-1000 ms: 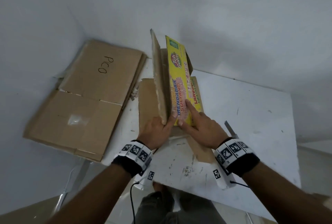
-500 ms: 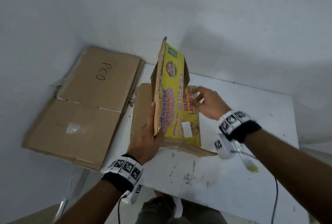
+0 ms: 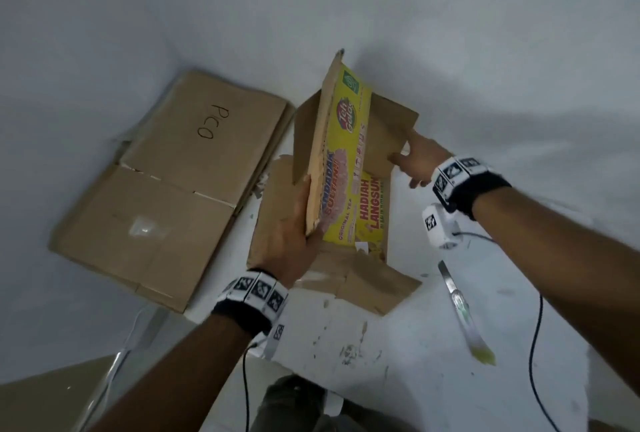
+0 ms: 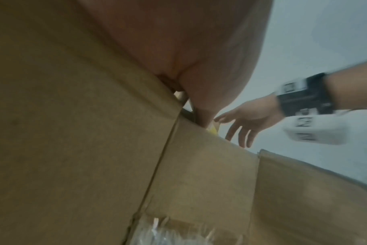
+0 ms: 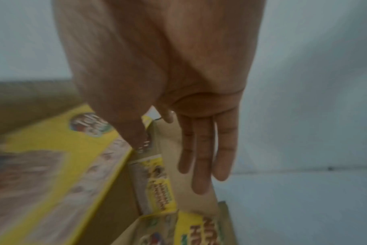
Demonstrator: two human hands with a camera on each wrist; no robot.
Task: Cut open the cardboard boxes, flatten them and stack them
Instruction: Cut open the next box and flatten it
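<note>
A yellow printed cardboard box (image 3: pixel 346 154), cut open, stands half unfolded on the white table (image 3: pixel 415 379), its brown inner panels spread beneath it. My left hand (image 3: pixel 298 223) grips the near edge of the upright panel; the left wrist view shows my palm (image 4: pixel 189 49) against the brown cardboard (image 4: pixel 94 149). My right hand (image 3: pixel 412 161) is at the brown side flap (image 3: pixel 388 126) on the far right. In the right wrist view its thumb and forefinger (image 5: pixel 168 116) pinch the flap's edge, while the other fingers lie straight beside the yellow panel (image 5: pixel 52 157).
A stack of flattened brown cardboard (image 3: pixel 166 189), marked "PICO", lies left of the table against the wall. A cutter with a yellow-green handle (image 3: pixel 460 307) lies on the table to the right. A black cable (image 3: pixel 536 345) hangs from my right wrist. White walls close in behind.
My right hand left the near end of the box and moved to the far right flap, which has swung outward. The upright panel has tilted and the box has spread wider. My left hand keeps its hold.
</note>
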